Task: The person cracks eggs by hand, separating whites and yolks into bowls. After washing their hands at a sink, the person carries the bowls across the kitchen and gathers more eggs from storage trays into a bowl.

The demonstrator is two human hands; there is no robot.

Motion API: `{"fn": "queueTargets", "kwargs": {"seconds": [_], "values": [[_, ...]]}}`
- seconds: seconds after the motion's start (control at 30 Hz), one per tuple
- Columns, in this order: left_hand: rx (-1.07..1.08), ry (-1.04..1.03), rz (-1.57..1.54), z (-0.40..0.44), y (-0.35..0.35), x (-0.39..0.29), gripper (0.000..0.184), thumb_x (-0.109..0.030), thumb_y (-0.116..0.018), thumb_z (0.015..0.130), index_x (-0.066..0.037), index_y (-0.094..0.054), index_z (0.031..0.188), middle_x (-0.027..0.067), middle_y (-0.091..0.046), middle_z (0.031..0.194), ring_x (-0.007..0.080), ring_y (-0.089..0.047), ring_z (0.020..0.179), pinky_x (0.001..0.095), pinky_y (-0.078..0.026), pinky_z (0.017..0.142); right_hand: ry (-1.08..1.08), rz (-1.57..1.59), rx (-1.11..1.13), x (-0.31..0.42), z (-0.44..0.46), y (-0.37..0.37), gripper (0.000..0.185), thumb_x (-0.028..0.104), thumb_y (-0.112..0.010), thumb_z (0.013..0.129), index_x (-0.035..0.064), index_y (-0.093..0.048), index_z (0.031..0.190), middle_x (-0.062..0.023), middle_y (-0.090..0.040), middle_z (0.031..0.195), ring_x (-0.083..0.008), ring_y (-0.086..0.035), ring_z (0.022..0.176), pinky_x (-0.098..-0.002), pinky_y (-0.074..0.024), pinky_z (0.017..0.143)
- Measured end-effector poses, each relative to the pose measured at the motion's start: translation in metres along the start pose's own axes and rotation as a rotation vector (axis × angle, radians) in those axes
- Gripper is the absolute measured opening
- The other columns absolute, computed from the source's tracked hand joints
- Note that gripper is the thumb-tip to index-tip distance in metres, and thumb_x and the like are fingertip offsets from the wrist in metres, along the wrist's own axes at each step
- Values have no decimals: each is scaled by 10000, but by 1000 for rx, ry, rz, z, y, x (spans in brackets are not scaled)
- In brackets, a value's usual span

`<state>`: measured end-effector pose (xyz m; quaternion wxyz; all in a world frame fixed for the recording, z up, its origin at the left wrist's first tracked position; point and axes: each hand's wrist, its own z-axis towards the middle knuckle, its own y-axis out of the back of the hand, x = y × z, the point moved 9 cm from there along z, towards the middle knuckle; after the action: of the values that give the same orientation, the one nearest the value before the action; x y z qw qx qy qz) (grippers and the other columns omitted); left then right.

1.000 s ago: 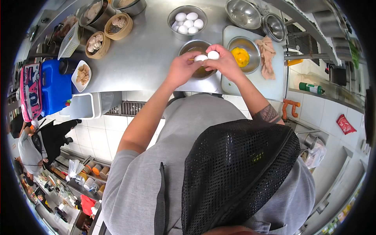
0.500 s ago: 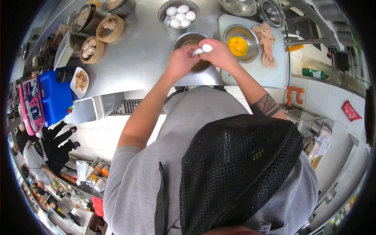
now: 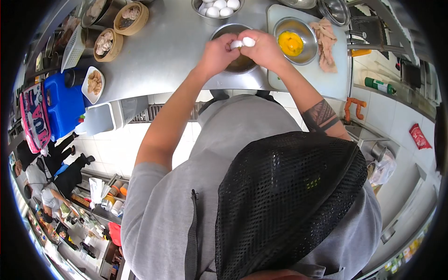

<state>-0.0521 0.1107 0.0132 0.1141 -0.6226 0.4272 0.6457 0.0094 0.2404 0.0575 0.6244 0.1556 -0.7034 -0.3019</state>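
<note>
Over a metal bowl of clear liquid (image 3: pixel 241 64), my left hand (image 3: pixel 218 55) and my right hand (image 3: pixel 263 49) meet fingertip to fingertip. Between my left fingers is one white eggshell half (image 3: pixel 236 45); my right fingers hold the other eggshell half (image 3: pixel 248 42). A little yellow shows between the two shells. To the right, a metal bowl (image 3: pixel 313 47) with yellow egg yolks (image 3: pixel 290 44) stands on a white cutting board (image 3: pixel 279 83). Beyond my hands is a metal bowl of several whole white eggs (image 3: pixel 219 8).
A crumpled cloth (image 3: pixel 325 45) lies on the board. At the left are bamboo steamers (image 3: pixel 108 45), a white dish of food (image 3: pixel 94 87) and a blue container (image 3: pixel 63 106). More metal bowls (image 3: pixel 334 11) stand at the back right. Other people (image 3: pixel 41 176) are at the far left.
The view has shifted, so the egg bowl sits higher in the picture. My hands stay together over the middle bowl, and the shell halves have changed tilt slightly.
</note>
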Motion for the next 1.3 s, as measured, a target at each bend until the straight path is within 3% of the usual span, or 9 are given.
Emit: {"fn": "queueTargets", "kwargs": {"seconds": [0.17, 0.23, 0.43, 0.6, 0.63, 0.67, 0.77, 1.1, 1.3], "values": [[111, 33, -21, -4, 5, 4, 341, -84, -701, 910, -47, -671, 1248, 119, -757, 1113, 211, -748, 960, 338, -592, 861, 176, -135, 75, 5, 2, -2, 257, 76, -699, 842, 119, -706, 1095, -105, -681, 1180, -338, -674, 1029, -415, -558, 883], [103, -314, 368, -10, 10, -25, 356, -90, -680, 910, -70, -665, 1265, 114, -738, 1161, 281, -739, 982, 370, -593, 868, 264, -250, 110, 14, 0, -2, 278, 66, -683, 849, 117, -700, 1122, -92, -674, 1213, -337, -671, 1042, -416, -558, 895], [-131, -608, 533, -10, 35, -67, 384, -101, -666, 894, -105, -652, 1278, 138, -698, 1241, 361, -707, 988, 428, -595, 814, 405, -457, -37, 33, -8, 19, 336, 55, -648, 869, 138, -683, 1193, -56, -643, 1307, -309, -664, 1090, -401, -557, 938], [-190, -287, 403, -2, 57, -89, 395, -141, -686, 964, -88, -623, 1349, 149, -722, 1205, 276, -722, 1039, 366, -577, 913, 236, -121, -357, 28, -12, 71, 280, -9, -673, 871, 68, -663, 1140, -96, -685, 1190, -301, -699, 1039, -383, -589, 923], [-170, -153, 306, 3, 56, -85, 399, -140, -687, 977, -56, -611, 1359, 148, -729, 1196, 231, -728, 1043, 344, -574, 922, -9, 394, -291, -2, -9, 68, 290, -25, -689, 877, 31, -641, 1157, -124, -685, 1175, -294, -707, 1031, -379, -597, 938], [-158, -171, 321, 5, 47, -88, 399, -140, -687, 977, -56, -611, 1359, 148, -729, 1196, 231, -728, 1043, 344, -574, 922, -251, 908, -210, -26, -11, 52, 305, -42, -705, 883, -6, -620, 1174, -151, -685, 1160, -286, -715, 1023, -374, -606, 953], [-65, -114, -392, 17, 4, -93, 362, -70, -647, 1010, 103, -566, 1317, 157, -700, 1202, 197, -704, 1038, 294, -577, 914, -247, 1389, -190, -37, -24, 61, 364, -29, -735, 886, -30, -570, 1211, -185, -667, 1154, -284, -719, 1013, -413, -631, 925], [84, -205, -319, 54, -194, -216, 320, -134, -683, 999, -52, -682, 1308, 31, -692, 1116, 94, -615, 968, 256, -507, 856, -202, 1555, -257, -129, -144, 211, 352, 46, -748, 911, 48, -545, 1199, -141, -690, 1048, -242, -728, 836, -365, -621, 704], [305, -334, -110, 89, -338, -296, 469, -263, -669, 1015, -55, -600, 1430, 47, -688, 1180, 118, -621, 1014, 271, -498, 892, -248, 1486, -702, -233, -210, 324, 380, 19, -727, 915, 29, -507, 1225, -173, -686, 1039, -269, -730, 839, -356, -625, 686]]}}
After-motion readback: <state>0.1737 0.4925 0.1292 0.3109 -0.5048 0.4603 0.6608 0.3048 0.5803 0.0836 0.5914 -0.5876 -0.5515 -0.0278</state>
